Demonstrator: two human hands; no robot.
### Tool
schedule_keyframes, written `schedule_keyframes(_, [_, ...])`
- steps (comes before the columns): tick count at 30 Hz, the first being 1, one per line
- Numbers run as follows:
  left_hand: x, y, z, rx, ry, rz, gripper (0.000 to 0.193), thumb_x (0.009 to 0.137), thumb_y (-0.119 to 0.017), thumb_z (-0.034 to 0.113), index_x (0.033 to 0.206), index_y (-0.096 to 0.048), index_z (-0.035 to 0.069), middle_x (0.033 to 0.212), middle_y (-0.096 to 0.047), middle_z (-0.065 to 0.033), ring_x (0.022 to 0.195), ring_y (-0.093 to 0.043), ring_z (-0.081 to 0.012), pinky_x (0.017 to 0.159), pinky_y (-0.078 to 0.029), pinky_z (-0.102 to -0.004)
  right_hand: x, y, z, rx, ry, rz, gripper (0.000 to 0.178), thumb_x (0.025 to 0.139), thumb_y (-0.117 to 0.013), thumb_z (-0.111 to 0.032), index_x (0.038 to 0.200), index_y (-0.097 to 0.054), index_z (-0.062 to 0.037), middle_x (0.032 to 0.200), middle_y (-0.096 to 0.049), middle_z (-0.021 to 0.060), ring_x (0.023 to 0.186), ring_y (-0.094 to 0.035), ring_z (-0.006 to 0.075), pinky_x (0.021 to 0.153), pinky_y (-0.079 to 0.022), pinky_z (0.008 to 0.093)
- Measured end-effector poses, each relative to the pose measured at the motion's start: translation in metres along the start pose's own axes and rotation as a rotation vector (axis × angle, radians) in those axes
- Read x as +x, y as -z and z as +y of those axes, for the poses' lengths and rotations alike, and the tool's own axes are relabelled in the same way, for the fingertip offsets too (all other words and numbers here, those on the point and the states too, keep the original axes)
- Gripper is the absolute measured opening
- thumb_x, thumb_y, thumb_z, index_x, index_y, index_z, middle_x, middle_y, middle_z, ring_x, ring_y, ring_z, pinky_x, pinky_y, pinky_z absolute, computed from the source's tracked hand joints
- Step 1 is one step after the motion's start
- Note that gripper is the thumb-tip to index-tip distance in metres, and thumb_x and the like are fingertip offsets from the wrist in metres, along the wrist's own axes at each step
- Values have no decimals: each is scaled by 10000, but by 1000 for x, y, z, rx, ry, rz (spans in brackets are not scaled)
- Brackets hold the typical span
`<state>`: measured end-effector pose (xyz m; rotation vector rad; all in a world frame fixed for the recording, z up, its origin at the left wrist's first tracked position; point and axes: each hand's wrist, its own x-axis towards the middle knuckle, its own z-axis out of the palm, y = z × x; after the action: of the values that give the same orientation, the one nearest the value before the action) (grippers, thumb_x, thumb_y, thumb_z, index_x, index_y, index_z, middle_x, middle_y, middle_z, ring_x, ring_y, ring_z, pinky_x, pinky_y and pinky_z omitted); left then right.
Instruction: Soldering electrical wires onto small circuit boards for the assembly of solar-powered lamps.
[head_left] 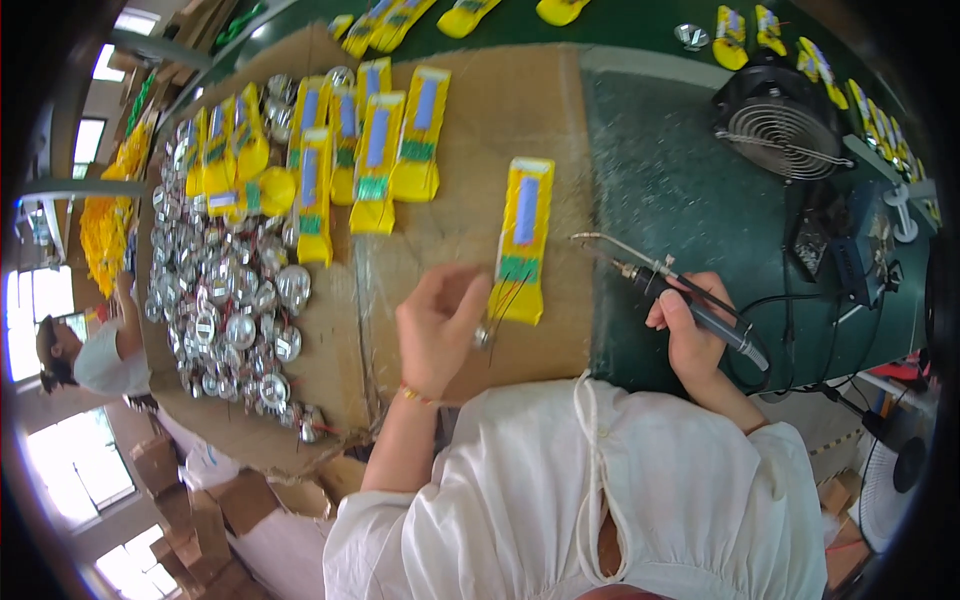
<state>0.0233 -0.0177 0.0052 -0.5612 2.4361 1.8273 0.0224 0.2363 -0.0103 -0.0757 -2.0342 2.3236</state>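
Note:
My right hand [692, 325] grips a soldering iron [712, 322] with a black and grey handle. A thin curved solder feed tube [620, 243] runs along it, and both tips point left. In front of me lies a yellow strip-shaped piece [526, 215] with a blue-violet block, a green circuit board [518, 269] and dark thin wires. My left hand [440, 325] is beside its lower end, thumb and fingers curled together. What they pinch, if anything, is hidden. A small silver round part [483, 338] shows just under the fingers, near the wires.
Many silver round parts [240, 330] are heaped on the cardboard [490, 110] at left, with several yellow pieces [378, 150] on top. A round fan with a wire guard [780, 135] stands at far right, near a blue box [855, 260] and cables. Another person [105, 355] is at far left.

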Motion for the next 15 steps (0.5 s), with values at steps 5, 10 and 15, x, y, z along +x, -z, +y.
schedule_keyframes(5, [40,-13,19,472,-196,-257,185,733,-598,157,613,-599,16,536,-587,-99,516,-603,-210,506,-466,-286,8,25,2,-80,-24,93,129,809,-609,-45,865,-513,20,678,-584,86,566,-561,107,520,-471,238])
schedule_keyframes(10, [154,-98,94,721,-481,-281,183,707,-532,191,663,-656,65,639,-613,-146,631,-609,-315,620,-500,-393,12,26,7,-47,-105,110,136,798,-633,-48,859,-526,10,679,-587,71,577,-561,101,531,-470,236])
schedule_keyframes(15, [260,-192,134,634,-615,137,219,750,-573,279,767,-662,79,760,-635,-146,730,-617,-316,657,-490,-397,17,26,10,-44,-103,135,142,774,-655,-35,837,-534,5,653,-605,64,570,-578,94,519,-473,238])
